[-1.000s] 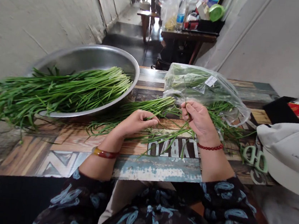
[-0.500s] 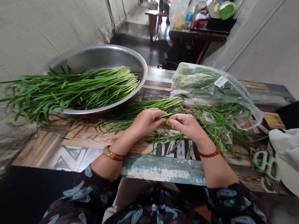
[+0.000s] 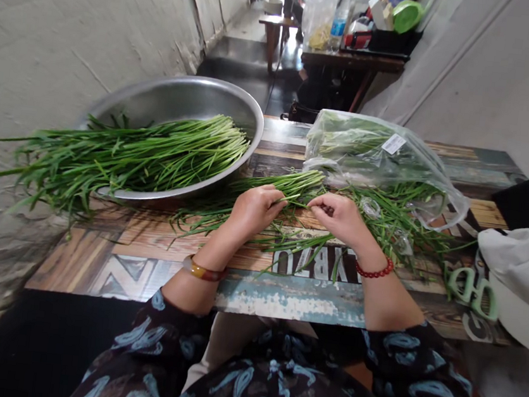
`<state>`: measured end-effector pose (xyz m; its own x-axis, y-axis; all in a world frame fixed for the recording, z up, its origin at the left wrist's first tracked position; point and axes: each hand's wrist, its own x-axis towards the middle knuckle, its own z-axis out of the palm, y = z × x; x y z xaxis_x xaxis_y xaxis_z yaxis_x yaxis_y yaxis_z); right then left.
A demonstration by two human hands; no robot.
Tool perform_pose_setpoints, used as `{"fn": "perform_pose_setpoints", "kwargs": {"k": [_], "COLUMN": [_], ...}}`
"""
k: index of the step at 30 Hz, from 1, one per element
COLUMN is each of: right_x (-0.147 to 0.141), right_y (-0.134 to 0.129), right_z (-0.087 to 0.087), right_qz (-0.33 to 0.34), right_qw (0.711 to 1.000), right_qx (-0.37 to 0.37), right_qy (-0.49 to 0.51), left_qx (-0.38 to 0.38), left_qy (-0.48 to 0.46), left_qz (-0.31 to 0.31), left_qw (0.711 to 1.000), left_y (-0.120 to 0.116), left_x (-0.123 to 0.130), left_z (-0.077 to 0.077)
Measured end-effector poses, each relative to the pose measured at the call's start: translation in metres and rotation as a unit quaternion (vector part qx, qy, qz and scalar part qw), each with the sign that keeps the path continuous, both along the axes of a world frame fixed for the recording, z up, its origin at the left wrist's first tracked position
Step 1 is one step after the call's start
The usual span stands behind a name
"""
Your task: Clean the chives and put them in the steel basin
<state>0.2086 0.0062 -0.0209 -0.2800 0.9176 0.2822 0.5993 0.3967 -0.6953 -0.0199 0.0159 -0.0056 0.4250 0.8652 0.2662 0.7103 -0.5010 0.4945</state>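
Note:
Over the wooden table, my left hand point(image 3: 256, 210) is closed on a thin green stem point(image 3: 293, 200), whose tip sticks out toward the right. My right hand point(image 3: 336, 216) is pinched beside the stem's far end; what lies between its fingertips is too small to tell. Under and behind my hands lies a loose bunch of green stalks point(image 3: 266, 183). A large metal bowl point(image 3: 171, 95) at the left holds many long green stalks point(image 3: 174, 156), their leafy ends hanging over its left rim. Right of my right hand, more loose stalks point(image 3: 386, 222) are spread out.
A clear plastic bag point(image 3: 370, 150) of greens lies behind my right hand. Green-handled scissors point(image 3: 474, 289) and a pale cap point(image 3: 523, 272) are at the right. Walls flank the table point(image 3: 145, 242). Farther back, a small table point(image 3: 351, 60) bears a bottle point(image 3: 339, 19) and bags.
My hands have moved apart, the right one shifting to the right. The left still has the stem in its fingers. The whole view has shifted slightly.

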Motion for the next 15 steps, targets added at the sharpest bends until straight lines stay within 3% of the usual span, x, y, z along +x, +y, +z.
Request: {"fn": "perform_pose_setpoints", "kwargs": {"k": [8,11,15], "right_x": [0.002,0.006,0.006], "right_y": [-0.001,0.000,0.003], "right_z": [0.000,0.003,-0.004], "right_qz": [-0.023,-0.025,-0.019], "right_qw": [0.991,0.995,0.995], "right_qx": [0.102,0.083,0.077], "right_qy": [-0.081,-0.052,-0.059], "left_qx": [-0.010,-0.058,-0.144], "left_qy": [-0.008,-0.102,-0.245], "left_qz": [-0.011,-0.006,0.037], "left_qw": [1.000,0.993,0.958], "left_y": [-0.001,0.001,0.003], "left_x": [0.002,0.001,-0.005], "left_z": [-0.002,0.003,0.011]}}
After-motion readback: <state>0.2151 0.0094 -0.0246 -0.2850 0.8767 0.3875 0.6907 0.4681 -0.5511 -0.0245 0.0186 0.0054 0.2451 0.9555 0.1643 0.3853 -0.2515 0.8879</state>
